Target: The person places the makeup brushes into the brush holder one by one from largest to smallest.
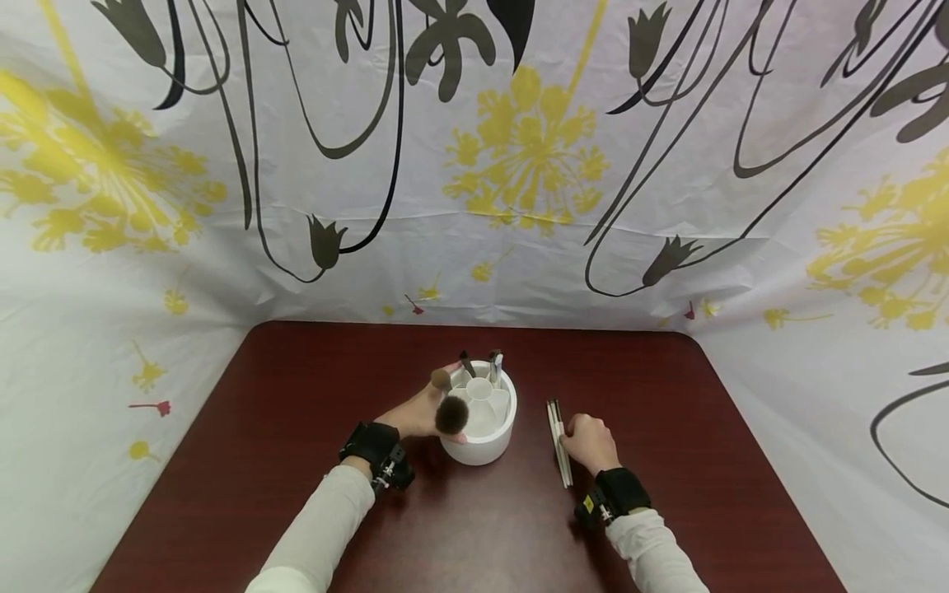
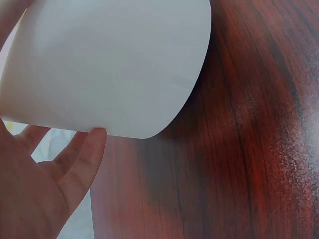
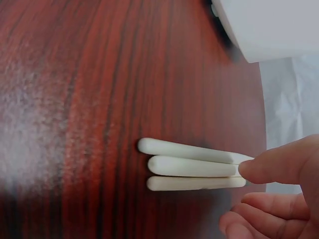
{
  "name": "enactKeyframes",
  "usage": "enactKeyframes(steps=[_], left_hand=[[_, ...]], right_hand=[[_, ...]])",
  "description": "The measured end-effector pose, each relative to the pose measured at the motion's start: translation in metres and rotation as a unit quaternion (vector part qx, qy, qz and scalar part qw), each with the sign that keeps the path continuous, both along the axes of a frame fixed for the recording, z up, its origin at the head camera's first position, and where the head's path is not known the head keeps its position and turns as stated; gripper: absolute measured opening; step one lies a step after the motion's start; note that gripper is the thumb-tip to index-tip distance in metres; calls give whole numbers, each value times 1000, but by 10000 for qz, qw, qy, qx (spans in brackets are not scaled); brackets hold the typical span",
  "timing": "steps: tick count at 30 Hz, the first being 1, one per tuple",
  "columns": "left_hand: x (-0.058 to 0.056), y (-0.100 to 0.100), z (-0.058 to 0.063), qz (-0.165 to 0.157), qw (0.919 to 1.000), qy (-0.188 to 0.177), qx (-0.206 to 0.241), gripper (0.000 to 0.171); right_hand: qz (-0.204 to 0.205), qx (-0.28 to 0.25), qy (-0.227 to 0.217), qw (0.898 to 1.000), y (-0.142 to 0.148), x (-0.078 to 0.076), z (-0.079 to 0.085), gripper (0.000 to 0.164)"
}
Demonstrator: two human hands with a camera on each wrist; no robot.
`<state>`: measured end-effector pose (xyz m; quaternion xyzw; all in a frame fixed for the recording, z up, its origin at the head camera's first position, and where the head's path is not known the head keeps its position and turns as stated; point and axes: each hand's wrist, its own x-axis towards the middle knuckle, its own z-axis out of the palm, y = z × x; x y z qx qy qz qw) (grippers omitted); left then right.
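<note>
A round white brush holder (image 1: pixel 482 450) with several compartments stands on the table, and my left hand (image 1: pixel 417 413) grips its left side. In the left wrist view the fingers (image 2: pixel 82 167) curve against the smooth white wall (image 2: pixel 114 64). Makeup brushes stand in the holder, among them a large dark fluffy one (image 1: pixel 451 415) and a smaller brown one (image 1: pixel 441 380). Right of it, three slim makeup brushes (image 3: pixel 194 166) with pale handles lie side by side. My right hand (image 1: pixel 591 443) pinches at them, thumb on the middle handle; the index fingertip is hidden.
The dark red-brown wooden table (image 1: pixel 334 362) has rounded far corners. Behind and beside it hangs a white cloth (image 1: pixel 415 198) with yellow, grey and black flower prints. A dark camera band sits on each wrist.
</note>
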<state>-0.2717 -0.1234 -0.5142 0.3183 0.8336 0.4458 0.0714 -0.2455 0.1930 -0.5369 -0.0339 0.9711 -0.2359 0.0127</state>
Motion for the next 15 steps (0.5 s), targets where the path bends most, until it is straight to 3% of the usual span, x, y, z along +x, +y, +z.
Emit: enactKeyframes(steps=[8, 15], left_hand=[[0, 0, -1, 107, 9998, -155, 84, 120], [0, 0, 0, 37, 9997, -210, 89, 120]], right_hand=[[-215, -214, -125, 9995, 2, -1, -6, 19], [-427, -325, -322, 9980, 2, -2, -7, 23]])
